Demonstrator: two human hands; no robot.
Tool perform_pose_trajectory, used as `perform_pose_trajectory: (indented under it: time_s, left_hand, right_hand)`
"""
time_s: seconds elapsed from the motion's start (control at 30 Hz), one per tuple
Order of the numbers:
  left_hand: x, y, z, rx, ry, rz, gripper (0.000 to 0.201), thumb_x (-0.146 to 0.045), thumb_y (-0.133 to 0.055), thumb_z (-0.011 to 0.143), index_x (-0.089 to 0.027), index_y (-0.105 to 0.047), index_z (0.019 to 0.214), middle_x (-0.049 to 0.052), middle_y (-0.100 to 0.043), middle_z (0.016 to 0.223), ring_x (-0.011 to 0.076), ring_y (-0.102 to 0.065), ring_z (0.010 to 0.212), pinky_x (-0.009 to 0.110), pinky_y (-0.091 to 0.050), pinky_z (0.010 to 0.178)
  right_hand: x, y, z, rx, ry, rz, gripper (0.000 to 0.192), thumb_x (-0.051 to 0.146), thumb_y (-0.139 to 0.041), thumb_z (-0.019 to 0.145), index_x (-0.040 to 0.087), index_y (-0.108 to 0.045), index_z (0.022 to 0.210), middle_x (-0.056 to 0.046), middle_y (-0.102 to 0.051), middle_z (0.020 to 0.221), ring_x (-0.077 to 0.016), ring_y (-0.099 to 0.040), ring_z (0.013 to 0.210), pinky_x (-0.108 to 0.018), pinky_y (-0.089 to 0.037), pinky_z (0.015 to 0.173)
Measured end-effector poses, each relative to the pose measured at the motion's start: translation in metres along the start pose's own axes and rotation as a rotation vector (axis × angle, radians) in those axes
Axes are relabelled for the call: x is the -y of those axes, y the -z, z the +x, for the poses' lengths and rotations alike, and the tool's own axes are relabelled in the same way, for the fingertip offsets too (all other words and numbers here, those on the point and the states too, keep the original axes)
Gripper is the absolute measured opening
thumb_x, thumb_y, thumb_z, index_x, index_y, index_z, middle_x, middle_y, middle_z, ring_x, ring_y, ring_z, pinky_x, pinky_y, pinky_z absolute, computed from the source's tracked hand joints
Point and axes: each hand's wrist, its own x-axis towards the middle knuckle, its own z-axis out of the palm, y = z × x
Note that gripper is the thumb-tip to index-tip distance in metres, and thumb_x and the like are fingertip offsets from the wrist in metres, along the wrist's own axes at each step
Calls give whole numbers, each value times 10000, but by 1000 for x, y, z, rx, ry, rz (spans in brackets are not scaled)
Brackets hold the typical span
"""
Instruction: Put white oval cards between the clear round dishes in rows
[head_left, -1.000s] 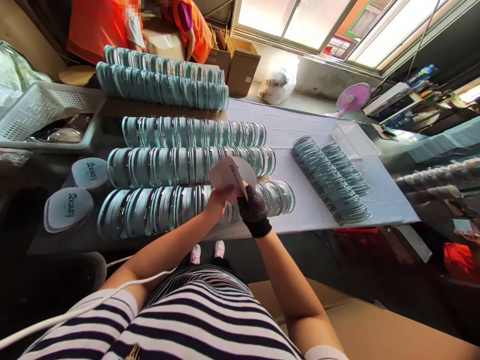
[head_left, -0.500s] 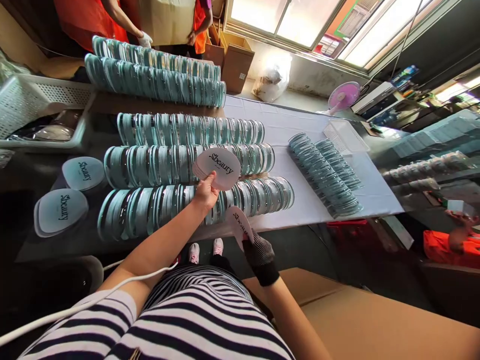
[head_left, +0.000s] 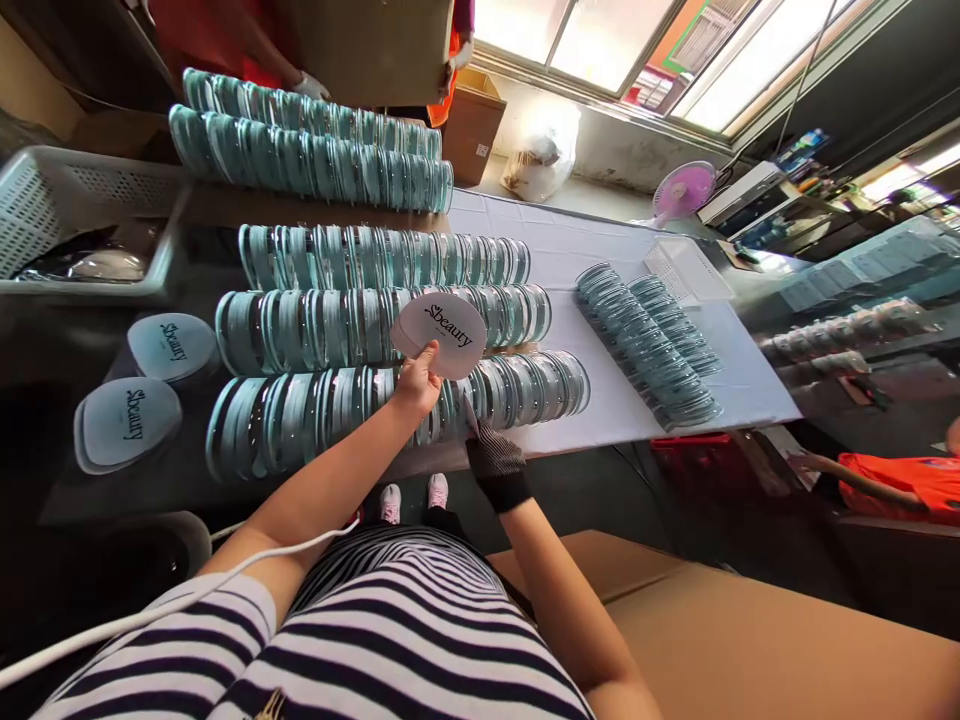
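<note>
Hands first. Left hand is bare and pinches a small stack of white oval cards by the lower edge, thumb on the printed face. Right hand, in a dark knit glove, sits at about four o'clock from the left and grips a single card, seen edge-on and nearly upright, its tip against the nearest row of discs.

Risk, as a judgement: the left-hand stack is held at one edge only, so a slackened pinch could fan the cards out and drop them among the discs. The glove may dull the feel of the thin card, so it could bend, or go in crooked and shift the leaning discs beside it.

Cards: white, oval, matt, with "Sbeauty" in dark script on the top one; the stack stands just above the second row.

Farther out at twelve o'clock, more teal-rimmed disc rows lie on the table. Two further card piles lie at nine o'clock, a white basket beyond them. At two o'clock a pink fan stands near the window. Another person in orange is at three o'clock.
</note>
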Motion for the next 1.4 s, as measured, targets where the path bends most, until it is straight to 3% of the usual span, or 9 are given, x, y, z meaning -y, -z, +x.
perform_pose_trajectory:
  time_s: [0.3,0.6,0.73,0.87,0.97,1.07,1.23,1.33,1.4]
  left_hand:
    - [1,-2,-2,13,-30,23,320,-63,-655,834,-205,-675,1120,26,-748,1071,138,-663,1093,249,-494,1003]
    - [3,0,-4,-2,-33,42,335,-73,-632,853,-245,-659,1139,4,-736,1088,134,-626,1155,245,-486,1009]
    - [5,1,-3,30,-87,44,320,-100,-630,859,-251,-660,1140,10,-731,1105,143,-620,1165,283,-475,1035]
    - [7,-1,-2,25,-139,37,302,-91,-647,838,-222,-677,1108,28,-740,1082,156,-637,1138,307,-463,1052]
    - [8,-5,-3,-7,-157,38,319,-75,-675,804,-201,-682,1097,36,-749,1047,161,-655,1105,308,-455,1057]
    - [8,-8,-7,10,-183,50,360,-68,-689,777,-192,-676,1115,44,-754,1021,170,-675,1064,326,-468,1044]
    - [12,-5,-9,47,-251,49,392,-125,-768,701,-181,-694,1082,79,-745,1061,231,-666,1095,384,-471,1043]
    - [18,-6,-11,25,-266,68,398,-104,-796,656,-175,-714,1039,94,-744,1058,261,-672,1077,416,-474,1041]
    - [20,-6,-14,-34,-233,82,327,-80,-779,674,-173,-723,983,83,-756,983,246,-684,1040,410,-475,1040]
  right_hand:
    - [-16,-16,10,-192,-49,171,240,251,-421,947,145,-627,1008,-76,-718,891,-154,-661,749,-227,-375,628]
    - [2,-31,34,-111,49,318,279,233,-417,949,133,-667,877,-70,-664,695,-141,-597,614,-238,-404,592]
    - [-7,-15,29,59,174,568,316,278,-361,969,145,-643,1015,35,-590,583,-77,-529,466,-173,-384,487]
    - [-27,13,43,337,256,816,302,339,-452,919,123,-652,988,25,-589,541,-95,-502,395,-189,-371,417]
    - [-40,46,78,56,272,829,363,412,-458,916,126,-645,1039,-40,-677,712,-135,-608,557,-231,-478,532]
    - [-36,77,119,-303,332,743,467,411,-427,932,140,-534,1297,-131,-675,1138,-204,-655,996,-333,-527,860]
    - [4,77,125,-409,559,466,600,290,-499,877,97,-413,1439,-191,-443,1466,-274,-409,1365,-433,-387,1095]
    - [23,64,108,-421,616,456,524,213,-450,879,158,-492,1399,-153,-516,1409,-256,-504,1270,-395,-445,1023]
    - [27,63,105,-329,502,542,418,198,-414,873,137,-625,1229,-148,-669,1162,-229,-635,1019,-342,-509,883]
